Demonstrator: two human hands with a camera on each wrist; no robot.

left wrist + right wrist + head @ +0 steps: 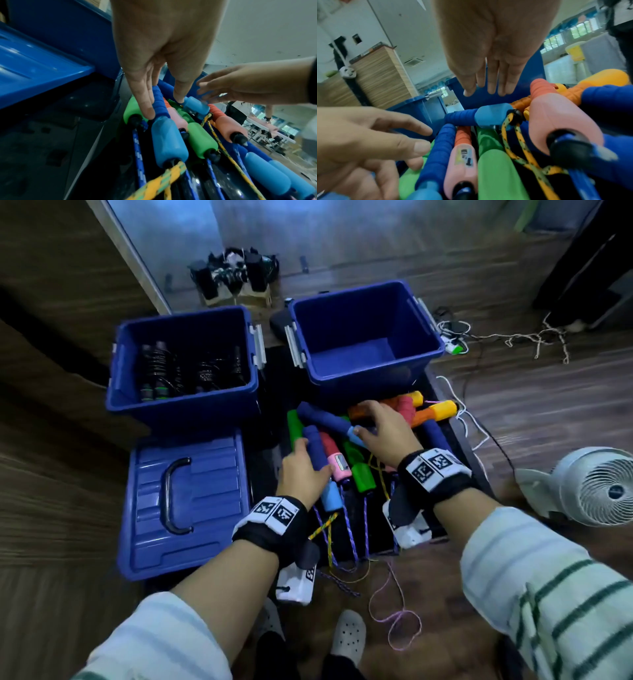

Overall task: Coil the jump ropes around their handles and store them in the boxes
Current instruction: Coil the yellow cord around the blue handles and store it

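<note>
Reaching with straight, empty fingers, the left hand [301, 470] touches the dark-blue foam-wrapped rope handle [317, 447]. The right hand [383, 429] hovers open. Foam probably grips well; hold it mid-handle.

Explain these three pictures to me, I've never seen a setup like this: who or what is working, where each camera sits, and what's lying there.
No machine here: a person works with two bare hands. The wide picture comes from a camera on the head, looking down. The other two come from cameras strapped to each wrist, looking along the fingers; the black bands with printed squares are those straps.

On a dark surface lies a pile of jump ropes with foam handles in blue, green, pink and orange, cords trailing toward the person. Behind stand two blue boxes: the left box already holds coiled ropes, the right box looks empty. A blue lid lies beside them.

The left hand lays straight fingers on a blue handle. The right hand reaches over the pile. Neither has a grip on anything yet.
</note>
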